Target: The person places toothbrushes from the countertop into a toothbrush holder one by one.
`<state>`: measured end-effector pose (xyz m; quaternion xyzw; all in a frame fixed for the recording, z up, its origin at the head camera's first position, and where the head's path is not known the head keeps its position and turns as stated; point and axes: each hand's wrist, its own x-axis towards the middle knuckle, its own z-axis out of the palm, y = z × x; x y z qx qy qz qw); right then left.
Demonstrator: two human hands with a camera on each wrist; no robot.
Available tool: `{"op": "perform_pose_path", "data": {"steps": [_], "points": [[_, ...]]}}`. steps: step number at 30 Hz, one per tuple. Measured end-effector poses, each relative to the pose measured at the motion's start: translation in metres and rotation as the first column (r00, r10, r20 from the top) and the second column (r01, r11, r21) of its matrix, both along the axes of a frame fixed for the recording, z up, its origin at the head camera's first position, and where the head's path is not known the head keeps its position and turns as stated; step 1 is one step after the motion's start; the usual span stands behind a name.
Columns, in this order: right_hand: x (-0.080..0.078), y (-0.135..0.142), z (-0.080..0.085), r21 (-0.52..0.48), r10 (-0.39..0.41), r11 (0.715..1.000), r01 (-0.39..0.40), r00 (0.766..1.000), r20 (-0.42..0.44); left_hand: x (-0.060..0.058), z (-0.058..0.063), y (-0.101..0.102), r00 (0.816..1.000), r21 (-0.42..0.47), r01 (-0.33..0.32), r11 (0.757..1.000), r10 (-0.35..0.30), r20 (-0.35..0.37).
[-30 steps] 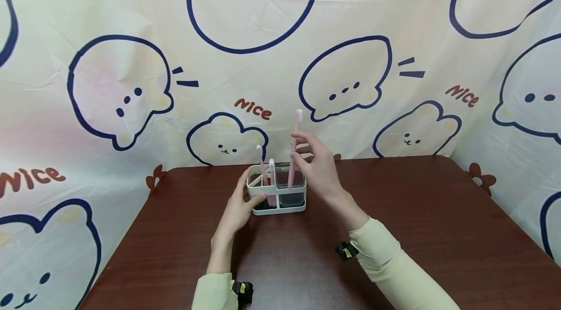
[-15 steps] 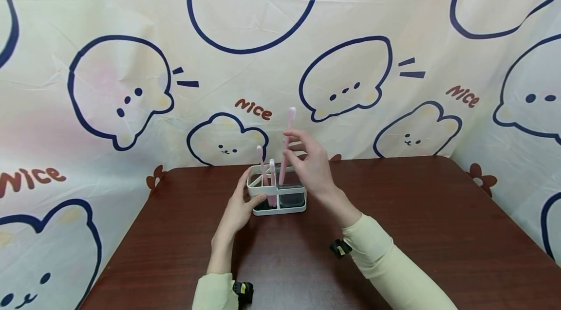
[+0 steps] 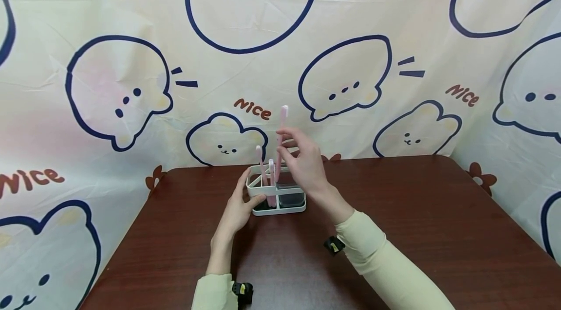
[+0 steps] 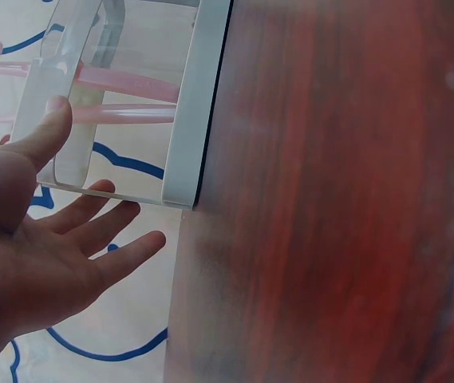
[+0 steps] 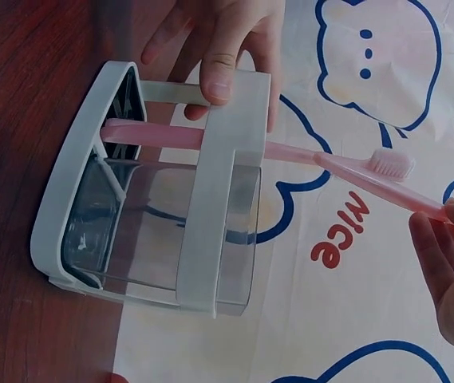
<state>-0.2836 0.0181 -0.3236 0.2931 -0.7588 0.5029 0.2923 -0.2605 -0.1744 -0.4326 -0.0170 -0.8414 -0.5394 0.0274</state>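
My right hand (image 3: pixel 304 161) pinches a pink toothbrush (image 3: pixel 284 114), bristle end up, between thumb and fingertips. Its lower end is over the middle of a white toothbrush holder (image 3: pixel 290 192); whether it touches the holder, I cannot tell. Two more pink toothbrushes stand in the left part, one leaning toothbrush (image 3: pixel 259 152) and one beside it. A clear cup (image 5: pixel 246 287) sits in the right part. My left hand (image 3: pixel 238 208) grips the holder's left side, its thumb (image 4: pixel 51 132) on the front band and its fingers behind. In the right wrist view, the held toothbrush's handle (image 5: pixel 402 195) crosses a standing brush.
The holder stands near the back edge of a dark reddish-brown table (image 3: pixel 394 232). Close behind hangs a pale cloth (image 3: pixel 271 71) printed with cartoon bears, and it continues along both sides. Both wrists wear small black devices.
My right hand has moved left with the toothbrush, carrying its lower end from over the clear cup to the holder's middle. The left hand and the holder stay in place.
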Motion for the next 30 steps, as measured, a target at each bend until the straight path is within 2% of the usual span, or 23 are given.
{"op": "perform_pose_path", "data": {"steps": [9,17,30], "points": [[-0.001,-0.005,-0.002,0.007,-0.017,1.000,0.017,1.000,0.002,0.000,-0.001,-0.001,1.000,-0.006,-0.005,1.000,0.005,0.001],[-0.004,-0.008,-0.006,0.055,-0.048,0.997,0.049,0.998,-0.029,0.000,0.000,0.000,1.000,-0.008,-0.019,1.000,0.019,0.009],[-0.009,-0.012,-0.018,0.020,-0.056,0.998,0.057,0.998,-0.038,0.002,0.001,-0.001,1.000,0.008,-0.004,1.000,0.004,-0.006]]}}
